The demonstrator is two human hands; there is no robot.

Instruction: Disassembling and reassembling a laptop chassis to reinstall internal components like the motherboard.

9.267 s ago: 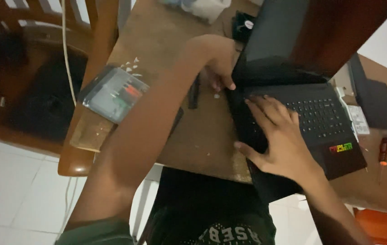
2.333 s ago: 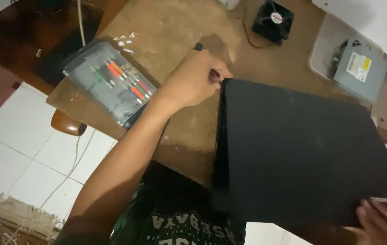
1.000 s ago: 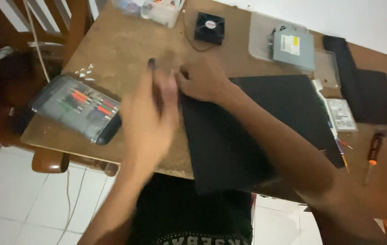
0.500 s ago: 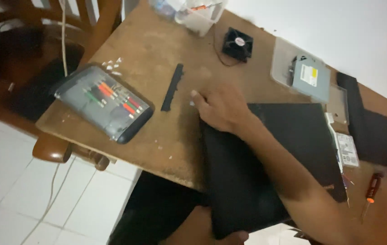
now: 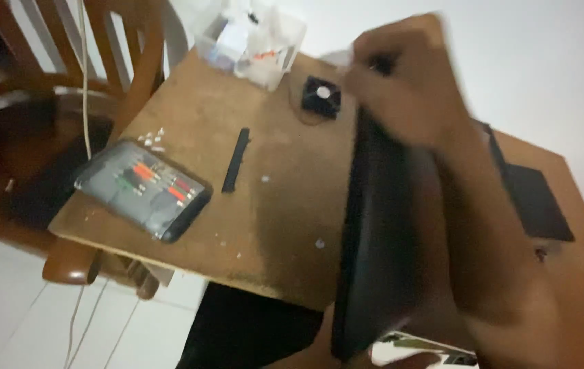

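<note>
A black laptop (image 5: 374, 239), closed, is tilted up on its edge over the right half of the wooden table (image 5: 285, 198). My right hand (image 5: 401, 75) is blurred and grips the laptop's far top edge, with my forearm running down the right side. Only a sliver of my left hand (image 5: 333, 357) shows at the bottom of the view, holding the laptop's near lower edge. A thin black plastic strip (image 5: 236, 159) lies loose on the table to the left of the laptop.
A case of coloured screwdriver bits (image 5: 143, 189) sits at the table's left edge, with small screws (image 5: 152, 139) beside it. A small black fan (image 5: 321, 97) and a clear plastic box (image 5: 254, 41) stand at the back. A black flat panel (image 5: 535, 201) lies right; a wooden chair (image 5: 66, 96) stands left.
Half a second ago the laptop lay flat under my right hand. It is now raised onto its edge, and my right hand has moved up to its top edge.
</note>
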